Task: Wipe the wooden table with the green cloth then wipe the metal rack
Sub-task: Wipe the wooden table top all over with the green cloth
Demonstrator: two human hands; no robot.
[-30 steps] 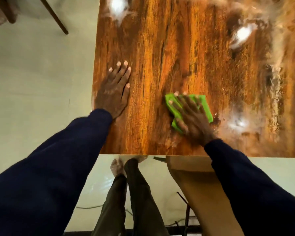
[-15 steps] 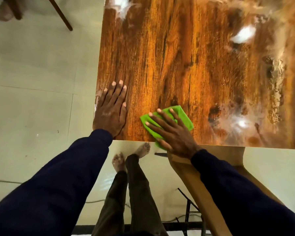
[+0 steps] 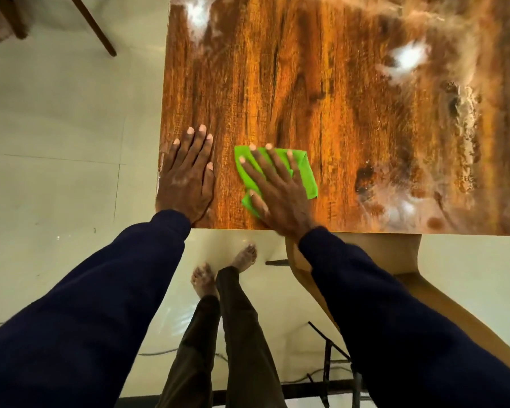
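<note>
Both hands lie flat — right hand (image 3: pixel 280 189) pressing green cloth (image 3: pixel 305 172), left hand (image 3: pixel 186 178) on wooden table (image 3: pixel 321 98).

1. This looks like a room in a home, probably a dining or living space, seen as I look straight down.
2. A large wooden table (image 3: pixel 306 113) fills the upper right. Its glossy orange-brown top has bold dark grain, and light glares off it in white patches.
3. The floor (image 3: pixel 56 128) is pale cream tile, shiny, with thin joint lines.
4. I stand barefoot, my bare feet (image 3: pixel 204 279) on the tile by the table's near edge.
5. Dark wooden furniture legs (image 3: pixel 96 30) stand at upper left, well apart from the table.
6. A black metal frame (image 3: pixel 327 360) and a thin pale cable (image 3: pixel 150 353) sit on the floor near my legs.
</note>
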